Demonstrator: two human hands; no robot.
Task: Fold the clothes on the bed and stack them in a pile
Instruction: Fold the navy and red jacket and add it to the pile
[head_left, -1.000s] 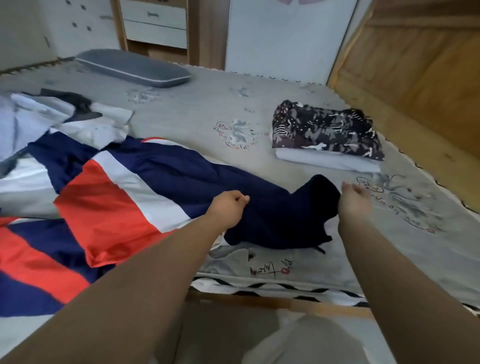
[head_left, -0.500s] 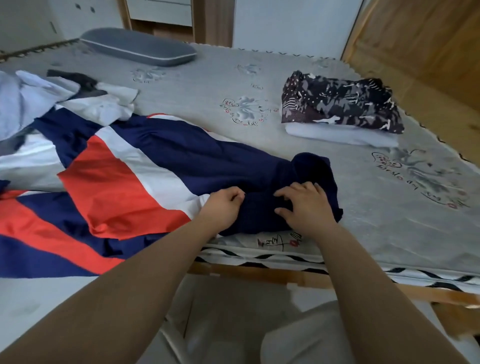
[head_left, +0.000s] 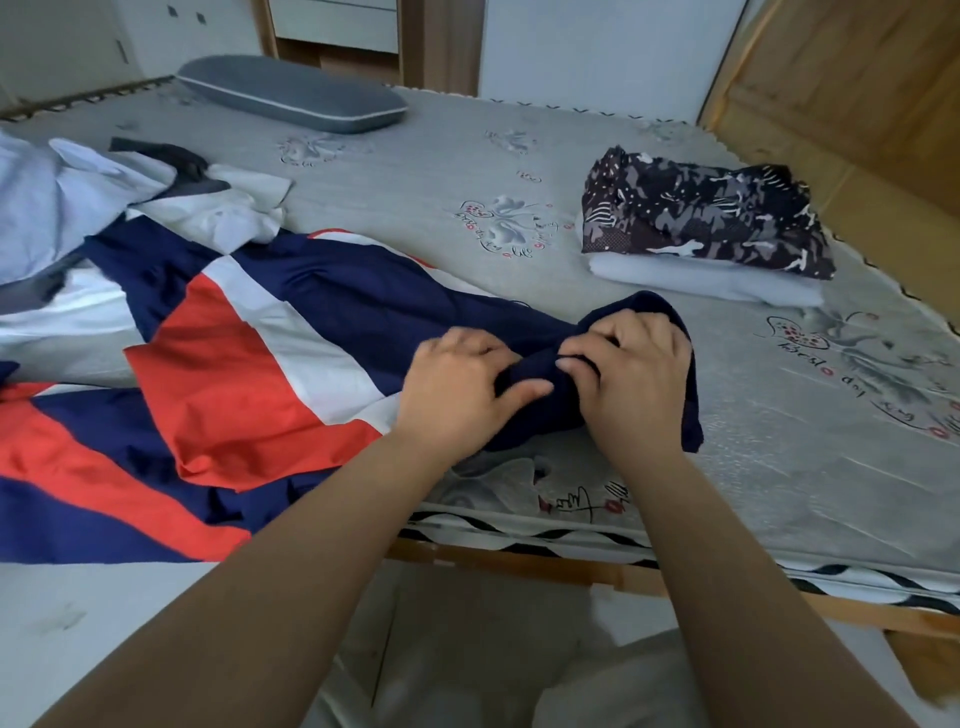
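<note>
A dark navy garment (head_left: 685, 374) lies bunched near the bed's front edge. My left hand (head_left: 457, 389) and my right hand (head_left: 634, 374) both grip it, fingers curled into a fold between them. To the far right a pile holds a dark patterned folded garment (head_left: 706, 218) on top of a pale blue folded one (head_left: 701, 280). At the far left lie loose pale blue and white clothes (head_left: 67, 208) with a dark piece among them.
A navy, red and white striped sheet (head_left: 249, 364) spreads across the left of the grey mattress (head_left: 519, 171) and over its edge. A grey pillow (head_left: 291, 93) lies at the back. The wooden bed frame (head_left: 597, 571) runs along the front; a wooden panel (head_left: 857, 104) stands right.
My right hand came in from the garment's right end to its middle, beside my left hand. Both hands now bunch the navy cloth together. The camera has moved closer to the bed.
</note>
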